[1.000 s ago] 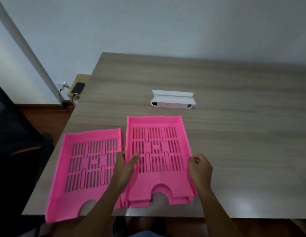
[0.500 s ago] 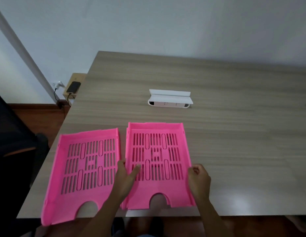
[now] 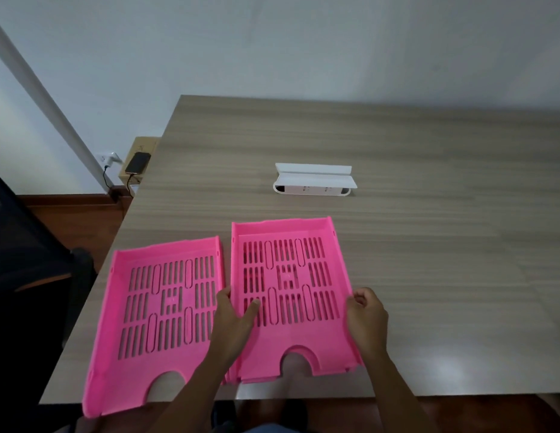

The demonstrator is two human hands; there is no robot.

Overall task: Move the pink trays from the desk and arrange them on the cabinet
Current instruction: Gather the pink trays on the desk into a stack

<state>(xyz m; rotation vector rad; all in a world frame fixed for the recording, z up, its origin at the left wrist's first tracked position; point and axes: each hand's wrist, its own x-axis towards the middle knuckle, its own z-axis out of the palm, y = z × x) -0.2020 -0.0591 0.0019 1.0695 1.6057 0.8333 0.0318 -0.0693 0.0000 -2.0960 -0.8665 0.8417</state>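
Note:
Two pink slotted trays lie side by side at the near edge of the wooden desk (image 3: 397, 245). The right pink tray (image 3: 288, 276) sits on top of at least one more pink tray, whose edges show beneath its front. My left hand (image 3: 233, 320) grips its left rim, thumb inside. My right hand (image 3: 366, 320) grips its right rim. The left pink tray (image 3: 160, 307) lies alone, overhanging the desk's front edge, untouched. No cabinet is in view.
A white power-strip box (image 3: 313, 181) sits mid-desk beyond the trays. Left of the desk, a phone (image 3: 137, 162) charges on a small cardboard box by the wall. A dark chair (image 3: 28, 260) stands at the far left.
The view has shifted slightly. Both hands stay on the right tray's rims, and its top tray now looks a little raised off the one beneath. The left tray has not moved.

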